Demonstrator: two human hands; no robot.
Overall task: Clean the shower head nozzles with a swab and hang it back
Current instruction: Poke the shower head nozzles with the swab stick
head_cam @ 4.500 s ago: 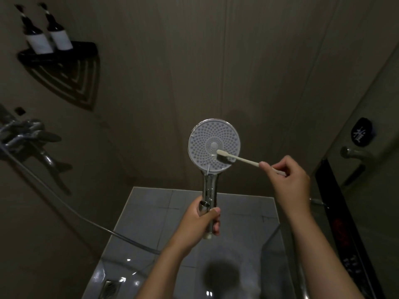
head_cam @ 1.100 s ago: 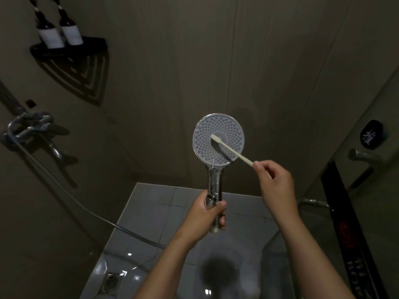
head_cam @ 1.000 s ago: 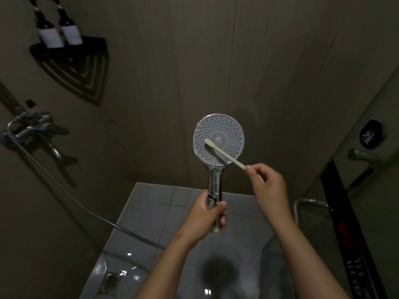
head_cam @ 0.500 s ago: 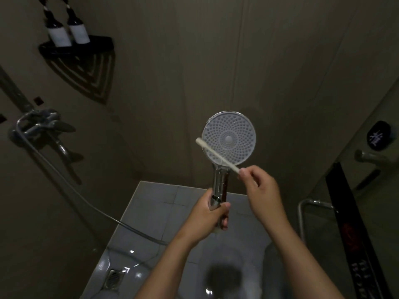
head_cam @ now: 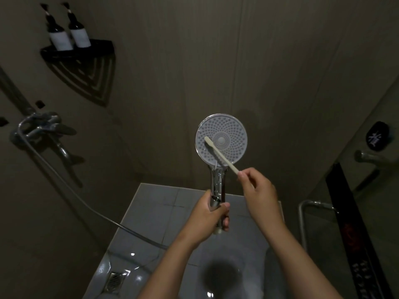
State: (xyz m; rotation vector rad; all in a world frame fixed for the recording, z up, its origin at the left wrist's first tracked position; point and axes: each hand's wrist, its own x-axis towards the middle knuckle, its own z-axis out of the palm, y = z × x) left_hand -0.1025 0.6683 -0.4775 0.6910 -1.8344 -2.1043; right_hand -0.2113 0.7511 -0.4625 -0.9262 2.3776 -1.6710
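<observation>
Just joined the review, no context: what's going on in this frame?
A person is cleaning a handheld shower head in a shower stall. The left hand grips its chrome handle, nozzle face toward the camera. The right hand pinches a swab whose tip lies on the nozzles left of centre. The hose runs to the mixer tap on the left wall; the head is not yet hung back.

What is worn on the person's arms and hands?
Nothing shows. The left forearm and right forearm are bare to the picture's edge, no sleeve in view. The left hand and right hand have no gloves; no watch or ring is visible in this dim light.
</observation>
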